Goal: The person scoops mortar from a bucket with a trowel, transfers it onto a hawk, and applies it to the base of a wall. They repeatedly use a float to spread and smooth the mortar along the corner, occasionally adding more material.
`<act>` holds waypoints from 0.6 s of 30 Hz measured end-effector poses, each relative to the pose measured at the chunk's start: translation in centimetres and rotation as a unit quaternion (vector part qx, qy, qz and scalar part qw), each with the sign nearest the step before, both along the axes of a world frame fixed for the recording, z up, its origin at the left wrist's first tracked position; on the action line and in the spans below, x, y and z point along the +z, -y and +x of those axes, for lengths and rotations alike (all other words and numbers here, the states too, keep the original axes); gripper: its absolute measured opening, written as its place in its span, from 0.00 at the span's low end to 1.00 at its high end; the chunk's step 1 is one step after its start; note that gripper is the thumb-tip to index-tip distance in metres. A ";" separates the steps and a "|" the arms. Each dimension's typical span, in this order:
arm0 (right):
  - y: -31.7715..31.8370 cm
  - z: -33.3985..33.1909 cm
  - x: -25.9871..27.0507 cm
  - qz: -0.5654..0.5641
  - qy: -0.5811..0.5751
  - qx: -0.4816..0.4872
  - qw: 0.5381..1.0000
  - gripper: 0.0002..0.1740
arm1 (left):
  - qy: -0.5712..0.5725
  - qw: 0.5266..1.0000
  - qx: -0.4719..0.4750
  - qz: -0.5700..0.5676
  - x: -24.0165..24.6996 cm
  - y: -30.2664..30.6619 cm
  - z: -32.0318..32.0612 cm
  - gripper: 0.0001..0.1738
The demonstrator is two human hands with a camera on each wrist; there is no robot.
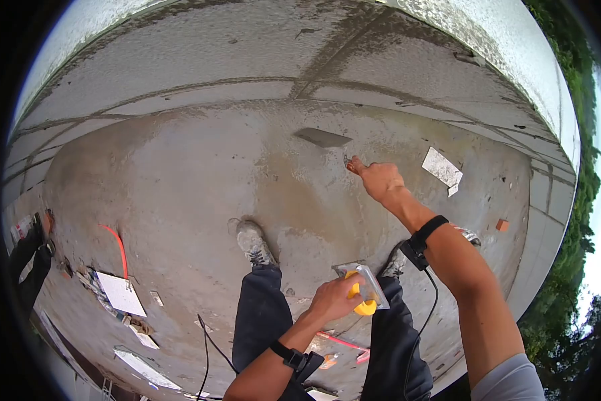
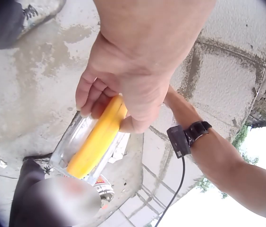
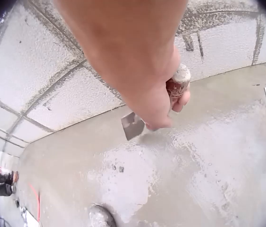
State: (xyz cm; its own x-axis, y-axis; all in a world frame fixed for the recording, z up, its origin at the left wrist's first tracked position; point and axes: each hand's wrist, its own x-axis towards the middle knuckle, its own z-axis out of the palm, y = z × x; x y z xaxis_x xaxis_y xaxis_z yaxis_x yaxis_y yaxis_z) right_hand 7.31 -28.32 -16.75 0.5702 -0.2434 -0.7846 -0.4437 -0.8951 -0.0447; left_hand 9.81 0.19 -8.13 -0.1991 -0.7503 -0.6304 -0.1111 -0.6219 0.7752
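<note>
My right hand (image 1: 380,180) grips a trowel by its handle (image 3: 177,84), low over the wet cement floor (image 1: 287,194). The trowel's pointed metal blade (image 1: 322,138) lies close to the floor near the foot of the wall; in the right wrist view the hand covers part of that blade. My left hand (image 1: 334,301) holds a plastering float by its yellow handle (image 2: 97,139), fingers on one side and thumb on the other. The float's flat metal plate (image 1: 379,294) hangs tilted in front of my right leg, apart from the wall.
A jointed block wall (image 1: 233,53) curves along the far side. White board pieces (image 1: 442,167) and a brick piece (image 1: 502,225) lie at right. On the left are an orange hose (image 1: 121,250), a white board (image 1: 121,294) and another person's legs (image 1: 30,260). A bucket (image 2: 103,187) stands behind my leg.
</note>
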 end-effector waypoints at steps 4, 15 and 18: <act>1.8 1.5 -3.0 -0.075 0.026 -0.069 0.994 0.24 | 0.001 1.000 0.026 -0.014 -0.1 0.2 0.3 0.23; -7.5 -20.1 12.0 0.143 0.027 -0.393 0.908 0.24 | -0.239 0.919 0.265 0.168 -1.5 -2.2 -4.2 0.13; -11.3 -24.5 19.0 0.148 0.110 -0.496 0.849 0.25 | -0.175 0.949 0.216 0.149 -0.7 -1.0 -8.8 0.10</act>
State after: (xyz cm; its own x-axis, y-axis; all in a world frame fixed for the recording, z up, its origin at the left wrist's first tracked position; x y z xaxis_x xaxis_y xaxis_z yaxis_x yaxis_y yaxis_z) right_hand -17.19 -17.04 2.29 0.3417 -0.4995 -0.7961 -0.9235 -0.0215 -0.3829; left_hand 1.02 1.17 -8.86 -0.1490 -0.6079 -0.7799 0.4363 -0.7482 0.4998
